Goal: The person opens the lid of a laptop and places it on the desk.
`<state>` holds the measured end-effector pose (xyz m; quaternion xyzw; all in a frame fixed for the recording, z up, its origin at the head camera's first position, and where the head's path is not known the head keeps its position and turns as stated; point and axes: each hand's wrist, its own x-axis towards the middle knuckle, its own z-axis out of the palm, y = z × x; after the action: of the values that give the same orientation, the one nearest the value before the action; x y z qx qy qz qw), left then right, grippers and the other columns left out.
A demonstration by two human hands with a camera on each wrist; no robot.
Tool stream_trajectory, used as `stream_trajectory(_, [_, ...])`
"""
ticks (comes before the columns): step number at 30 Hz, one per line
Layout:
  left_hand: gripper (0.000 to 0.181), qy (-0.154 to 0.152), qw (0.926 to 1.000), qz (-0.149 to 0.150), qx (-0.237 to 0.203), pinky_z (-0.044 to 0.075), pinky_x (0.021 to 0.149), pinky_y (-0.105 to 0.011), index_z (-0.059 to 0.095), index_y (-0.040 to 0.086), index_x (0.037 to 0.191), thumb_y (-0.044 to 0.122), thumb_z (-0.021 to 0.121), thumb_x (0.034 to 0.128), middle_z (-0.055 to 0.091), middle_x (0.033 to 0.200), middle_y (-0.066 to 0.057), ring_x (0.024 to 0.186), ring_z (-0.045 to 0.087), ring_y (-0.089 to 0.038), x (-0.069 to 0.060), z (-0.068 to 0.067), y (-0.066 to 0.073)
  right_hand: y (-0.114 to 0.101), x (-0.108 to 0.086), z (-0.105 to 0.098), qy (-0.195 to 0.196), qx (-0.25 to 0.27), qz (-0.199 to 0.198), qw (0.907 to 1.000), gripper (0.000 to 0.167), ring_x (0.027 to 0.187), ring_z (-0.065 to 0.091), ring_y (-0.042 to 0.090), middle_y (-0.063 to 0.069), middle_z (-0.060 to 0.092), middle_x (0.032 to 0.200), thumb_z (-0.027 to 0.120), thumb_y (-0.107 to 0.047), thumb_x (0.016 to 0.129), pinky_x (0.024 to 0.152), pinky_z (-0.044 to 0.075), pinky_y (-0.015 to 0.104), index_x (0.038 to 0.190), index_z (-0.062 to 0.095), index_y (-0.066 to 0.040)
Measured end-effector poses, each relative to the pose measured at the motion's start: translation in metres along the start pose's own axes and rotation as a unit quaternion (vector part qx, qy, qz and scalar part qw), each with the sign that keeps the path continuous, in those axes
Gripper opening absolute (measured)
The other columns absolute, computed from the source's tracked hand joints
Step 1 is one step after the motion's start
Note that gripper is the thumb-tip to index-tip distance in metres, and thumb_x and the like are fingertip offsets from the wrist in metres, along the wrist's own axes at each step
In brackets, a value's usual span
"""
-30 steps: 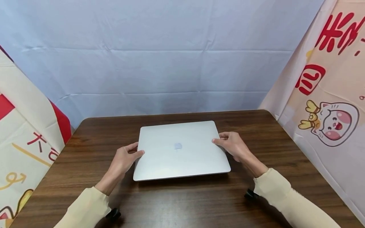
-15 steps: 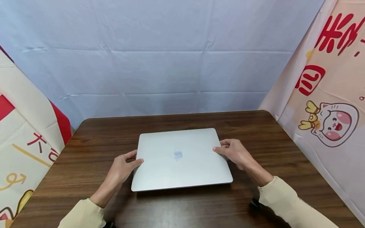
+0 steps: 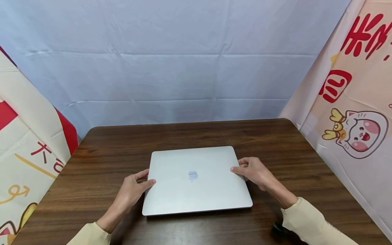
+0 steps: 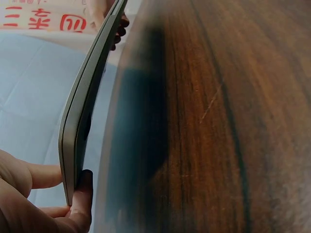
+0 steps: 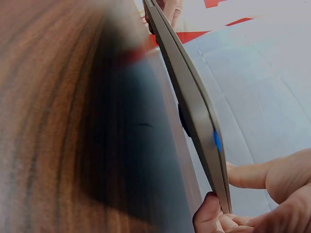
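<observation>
A closed silver laptop [image 3: 196, 194] with a logo on its lid is held between both hands over the wooden table. My left hand [image 3: 130, 190] grips its left edge, thumb on the lid and fingers underneath. On the right edge my right hand [image 3: 254, 172] pinches it the same way. In the left wrist view a gap shows between the laptop [image 4: 73, 131] and the tabletop, where its dark shadow lies. From the right wrist, the laptop's side [image 5: 194, 104] bears a small blue mark, and a dark foot juts from its underside.
The brown wood-grain table [image 3: 107, 146] spreads around the laptop. Behind its far edge hangs a pale blue-white cloth [image 3: 171, 68]. Printed cloths flank it, one on the left [image 3: 33, 136] and one with a cartoon cat on the right [image 3: 346, 102].
The laptop has come nearer to me, toward the table's front, with both hands moving along with it. Both hands keep their grip on its side edges.
</observation>
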<state>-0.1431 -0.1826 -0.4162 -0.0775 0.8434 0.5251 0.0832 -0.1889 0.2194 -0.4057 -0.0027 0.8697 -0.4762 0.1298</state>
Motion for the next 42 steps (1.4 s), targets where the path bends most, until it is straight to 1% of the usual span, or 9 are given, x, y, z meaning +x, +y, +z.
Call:
stream_trajectory(7, [0.059, 0.005, 1.0000, 0.002, -0.005, 0.052, 0.096, -0.046, 0.051, -0.004, 0.149, 0.019, 0.071, 0.0986, 0.064, 0.129, -0.020, 0.117, 0.063, -0.030, -0.002, 0.003, -0.002, 0.005, -0.004, 0.002, -0.002, 0.001, -0.001, 1.0000, 0.054, 0.085, 0.068, 0.022, 0.017, 0.071, 0.106, 0.075, -0.021, 0.096, 0.074, 0.058, 0.040, 0.131, 0.056, 0.016])
stream_trajectory(11, [0.059, 0.005, 1.0000, 0.001, -0.001, 0.052, 0.095, -0.046, 0.051, -0.005, 0.148, 0.019, 0.072, 0.0984, 0.063, 0.130, -0.021, 0.118, 0.062, -0.031, -0.002, 0.006, -0.003, 0.008, -0.005, 0.003, 0.000, -0.004, -0.012, 0.9999, 0.052, 0.082, 0.067, 0.022, 0.016, 0.070, 0.103, 0.075, -0.020, 0.096, 0.072, 0.059, 0.040, 0.128, 0.057, 0.017])
stream_trajectory(14, [0.059, 0.005, 1.0000, 0.001, 0.003, 0.052, 0.096, -0.047, 0.051, -0.005, 0.148, 0.018, 0.072, 0.0984, 0.063, 0.131, -0.022, 0.119, 0.061, -0.032, -0.001, 0.007, -0.005, 0.010, -0.005, 0.004, -0.001, -0.001, -0.020, 0.9998, 0.044, 0.081, 0.066, 0.021, 0.012, 0.066, 0.094, 0.075, -0.019, 0.096, 0.071, 0.059, 0.040, 0.120, 0.059, 0.015])
stream_trajectory(18, [0.058, 0.006, 1.0000, 0.002, 0.004, 0.053, 0.094, -0.046, 0.052, -0.006, 0.147, 0.017, 0.072, 0.0975, 0.064, 0.130, -0.022, 0.116, 0.063, -0.031, 0.001, 0.007, -0.007, 0.012, -0.005, 0.007, 0.003, 0.000, -0.024, 0.9997, 0.028, 0.074, 0.061, 0.020, 0.006, 0.054, 0.078, 0.075, -0.017, 0.096, 0.068, 0.058, 0.038, 0.104, 0.061, 0.006])
stream_trajectory(22, [0.057, 0.007, 1.0000, 0.006, 0.002, 0.055, 0.088, -0.041, 0.054, -0.007, 0.145, 0.014, 0.074, 0.0959, 0.066, 0.123, -0.020, 0.105, 0.066, -0.026, 0.000, 0.009, -0.008, 0.012, -0.005, 0.009, 0.007, -0.010, -0.031, 0.9995, 0.026, 0.070, 0.060, 0.020, 0.005, 0.053, 0.075, 0.075, -0.017, 0.096, 0.066, 0.057, 0.037, 0.101, 0.063, 0.005])
stream_trajectory(26, [0.055, 0.009, 0.9999, 0.008, 0.007, 0.054, 0.081, -0.036, 0.056, -0.009, 0.142, 0.011, 0.074, 0.0946, 0.066, 0.114, -0.016, 0.096, 0.064, -0.021, 0.000, 0.010, -0.009, 0.014, -0.004, 0.010, 0.004, -0.023, -0.029, 0.9993, 0.024, 0.069, 0.059, 0.019, 0.004, 0.052, 0.075, 0.075, -0.017, 0.095, 0.064, 0.056, 0.036, 0.098, 0.063, 0.003])
stream_trajectory(31, [0.054, 0.010, 0.9997, 0.014, 0.015, 0.054, 0.078, -0.034, 0.057, -0.011, 0.141, 0.009, 0.074, 0.0938, 0.067, 0.111, -0.015, 0.092, 0.063, -0.021, 0.001, 0.012, -0.011, 0.015, -0.003, 0.011, 0.007, -0.039, -0.028, 0.9988, 0.023, 0.067, 0.057, 0.019, 0.003, 0.050, 0.073, 0.076, -0.016, 0.094, 0.061, 0.054, 0.035, 0.095, 0.062, 0.002])
stream_trajectory(37, [0.053, 0.017, 0.9990, 0.022, 0.036, 0.054, 0.077, -0.035, 0.057, -0.011, 0.139, 0.007, 0.074, 0.0925, 0.068, 0.108, -0.014, 0.091, 0.062, -0.021, 0.002, 0.013, -0.012, 0.013, -0.004, 0.014, 0.010, -0.057, -0.027, 0.9980, 0.023, 0.065, 0.062, 0.019, 0.000, 0.046, 0.067, 0.078, -0.016, 0.092, 0.060, 0.055, 0.035, 0.091, 0.062, 0.000])
stream_trajectory(42, [0.052, 0.023, 0.9978, 0.028, 0.056, 0.054, 0.075, -0.035, 0.058, -0.012, 0.138, 0.005, 0.074, 0.0913, 0.068, 0.105, -0.014, 0.088, 0.062, -0.020, 0.002, 0.013, -0.010, 0.012, -0.002, 0.015, 0.008, -0.072, -0.029, 0.9970, 0.024, 0.063, 0.064, 0.019, 0.000, 0.044, 0.064, 0.079, -0.017, 0.092, 0.059, 0.055, 0.036, 0.091, 0.063, 0.001])
